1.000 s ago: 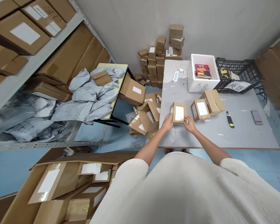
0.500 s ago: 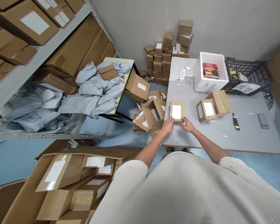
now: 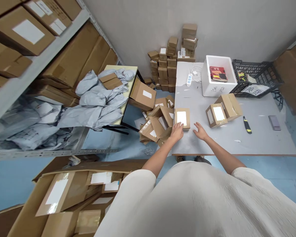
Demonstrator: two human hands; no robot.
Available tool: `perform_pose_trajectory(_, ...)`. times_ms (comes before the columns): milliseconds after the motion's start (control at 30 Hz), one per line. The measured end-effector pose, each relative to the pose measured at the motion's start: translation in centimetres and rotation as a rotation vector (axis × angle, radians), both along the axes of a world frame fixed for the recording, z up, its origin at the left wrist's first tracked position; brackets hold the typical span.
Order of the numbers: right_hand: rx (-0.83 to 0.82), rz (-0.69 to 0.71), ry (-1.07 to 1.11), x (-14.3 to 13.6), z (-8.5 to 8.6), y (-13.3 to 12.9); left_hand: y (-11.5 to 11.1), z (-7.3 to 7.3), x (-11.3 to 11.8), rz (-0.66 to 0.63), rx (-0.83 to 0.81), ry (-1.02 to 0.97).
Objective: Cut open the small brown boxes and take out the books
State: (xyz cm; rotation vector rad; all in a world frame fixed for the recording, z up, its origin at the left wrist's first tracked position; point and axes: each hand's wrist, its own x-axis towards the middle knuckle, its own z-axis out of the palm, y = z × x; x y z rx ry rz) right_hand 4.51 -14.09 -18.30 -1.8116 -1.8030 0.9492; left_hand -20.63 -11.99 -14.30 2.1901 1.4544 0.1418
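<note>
A small cardboard box (image 3: 186, 122) with a white label on top rests near the left edge of the grey table. My left hand (image 3: 177, 130) lies on the box's near left corner, its fingers resting on the top and not wrapped round it. To the right of the box, my right hand (image 3: 200, 131) is apart from it, fingers spread and holding nothing. Farther right stand a labelled cardboard box (image 3: 213, 121) and a larger taped box (image 3: 229, 107) close against each other. A black and yellow utility knife (image 3: 247, 125) lies beyond them.
The grey table (image 3: 212, 144) also bears a white foam bin (image 3: 219, 87), a black crate (image 3: 258, 75) and a power strip (image 3: 189, 80). Opened cartons (image 3: 154, 126) lie on the floor at its left. Grey parcels (image 3: 92, 102) cover a side table; a large carton (image 3: 29, 200) holds boxes.
My right hand has come off the small box and now sits apart at its right. The box has shifted left towards the table's edge, with my left hand still on it.
</note>
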Motion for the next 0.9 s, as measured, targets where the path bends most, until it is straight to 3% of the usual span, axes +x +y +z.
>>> perform_pose_trajectory(133,0.06,-0.082,-0.068,5.0,1.5,-0.7,0.8,0.9,4.3,-0.111,0.032,-0.056)
perform_pose_trajectory(300,0.157,-0.148,-0.123,11.0,2.7,-1.3,1.4,1.9,11.6,-0.235,0.038,-0.111)
perform_pose_trajectory(600,0.072,-0.188,-0.306,18.6,3.5,-1.1,2.5,3.0,23.2,-0.341,0.091,-0.181)
perform_pose_trajectory(733,0.07,-0.17,-0.209,20.4,2.7,-0.9,3.0,2.5,25.7,-0.32,0.032,-0.117)
perform_pose_trajectory(900,0.061,-0.141,-0.101,20.8,1.7,-0.5,2.7,1.7,25.5,-0.267,-0.065,-0.05)
